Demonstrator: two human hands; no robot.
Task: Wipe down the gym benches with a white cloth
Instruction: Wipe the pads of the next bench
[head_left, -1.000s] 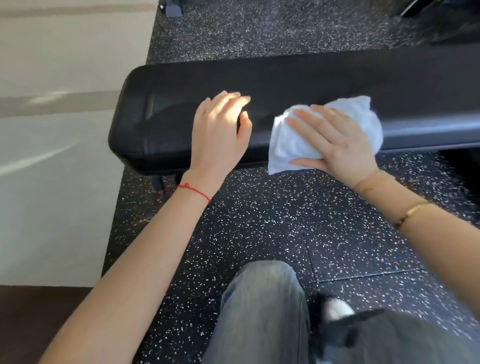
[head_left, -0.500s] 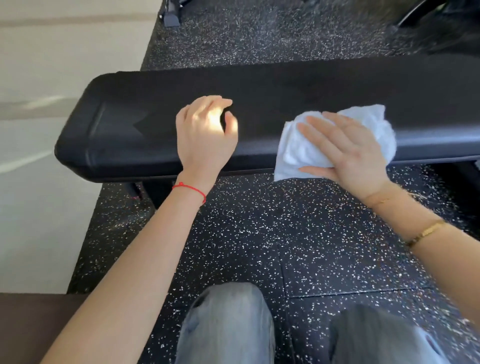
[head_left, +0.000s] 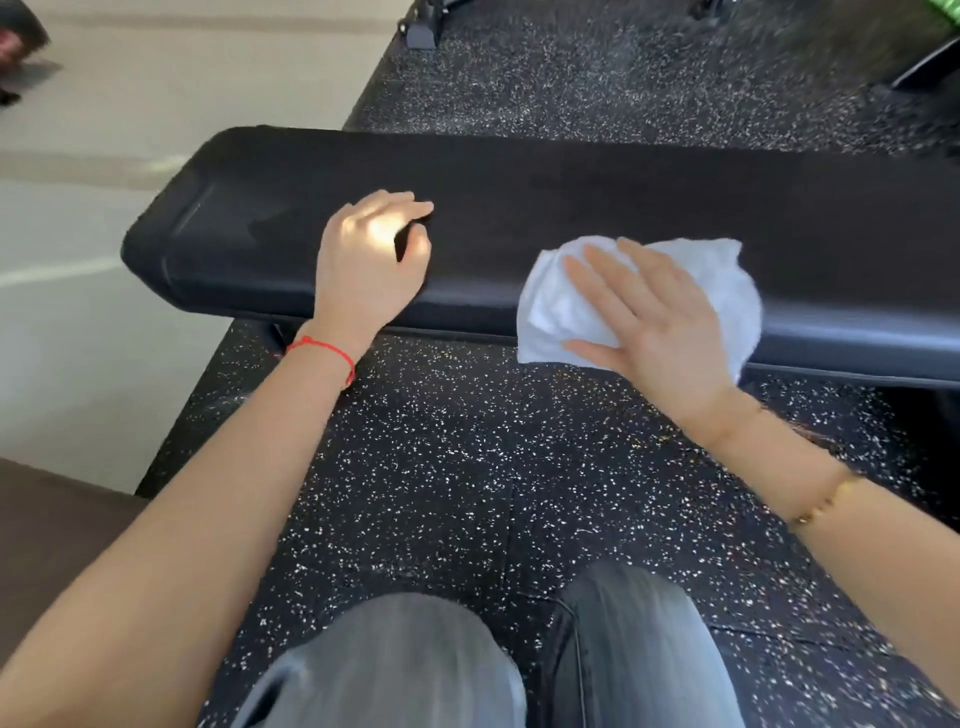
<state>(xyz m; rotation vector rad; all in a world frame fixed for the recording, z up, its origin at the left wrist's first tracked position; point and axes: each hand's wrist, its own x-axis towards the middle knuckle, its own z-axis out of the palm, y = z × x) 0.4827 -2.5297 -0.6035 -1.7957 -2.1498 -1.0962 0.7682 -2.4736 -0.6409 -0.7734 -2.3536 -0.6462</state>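
1. The long black padded gym bench (head_left: 571, 208) lies with its long axis running left to right across the view, tilted slightly so the right part sits lower in the picture. Its rounded left end is in view near the pale floor; its right end runs out of view.
2. The bench top looks like smooth, matte vinyl with rounded corners and a softly curved near edge that catches a faint sheen.
3. The crumpled white cloth (head_left: 727, 280) lies on the bench top right of centre and drapes over the near edge, its lower left corner hanging below the pad. Its surface is soft and wrinkled, with folds bunched toward the far right side.
4. The right hand (head_left: 654, 322) lies flat on the cloth, palm down, fingers straight and spread toward the upper left, pressing rather than gripping.
5. The left hand (head_left: 371, 260) rests on the bench near its left end, fingers loosely curled, holding nothing, well apart from the cloth.
6. A thin red string bracelet (head_left: 327, 353) circles the left wrist; a gold chain bracelet (head_left: 826, 501) sits on the right forearm.
7. Below the bench is black rubber flooring flecked with white (head_left: 467, 467), and grey denim-clad knees (head_left: 493, 665) fill the bottom edge.
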